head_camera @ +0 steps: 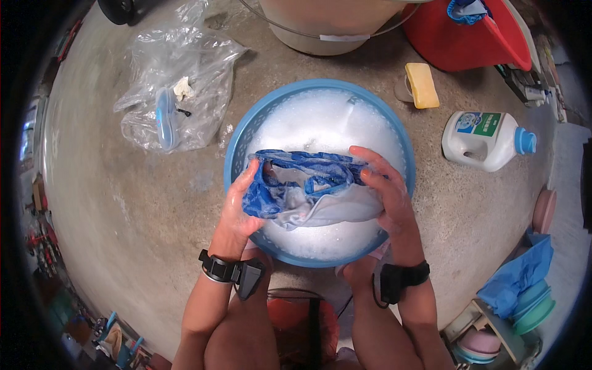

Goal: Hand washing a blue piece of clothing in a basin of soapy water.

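A wet blue and pale grey garment (pixel 319 212) is stretched between my two hands above a blue plastic basin (pixel 233 157). White suds (pixel 319 115) fill the basin, and its rim is patterned with small marks. My left hand (pixel 238 203) grips the blue end of the cloth, thumb on the near face. On the other side my right hand (pixel 388 189) holds the opposite end, with two fingers across its top edge. Foam clings to the cloth and to both hands. Folds hide part of the garment's inside.
A yellow soap bar (pixel 422 85) and a white detergent jug (pixel 481 138) lie to the right. Beyond the basin are a large bucket (pixel 319 27) with a wire handle and a red tub (pixel 467 41) with cloth over its rim. A clear plastic bag (pixel 185 60) holds down the left.
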A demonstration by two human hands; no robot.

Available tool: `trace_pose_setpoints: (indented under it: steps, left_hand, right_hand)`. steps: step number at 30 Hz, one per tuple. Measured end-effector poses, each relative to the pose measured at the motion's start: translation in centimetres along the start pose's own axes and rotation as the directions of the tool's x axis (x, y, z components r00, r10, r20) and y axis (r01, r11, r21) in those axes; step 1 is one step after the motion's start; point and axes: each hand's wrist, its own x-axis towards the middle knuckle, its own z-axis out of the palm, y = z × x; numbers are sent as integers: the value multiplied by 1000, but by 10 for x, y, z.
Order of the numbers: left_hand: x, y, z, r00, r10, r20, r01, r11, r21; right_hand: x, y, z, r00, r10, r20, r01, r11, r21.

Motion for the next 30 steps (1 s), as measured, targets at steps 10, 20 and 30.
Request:
trace_pose_setpoints:
  steps: [10,20,30]
  left_hand:
    - [-12,-11,37,922,-350,168,270,890,368]
    - [-18,9,25,958,-283,40,195,748,634]
    - [-16,-9,26,941,-326,91,64,436,898]
  right_hand:
    - [4,9,2,962,-211,172,239,958,-160]
    - [-2,-6,-9,981,-123,-149,115,992,-60]
    - [-14,-10,6,990,-133,-44,135,991,27]
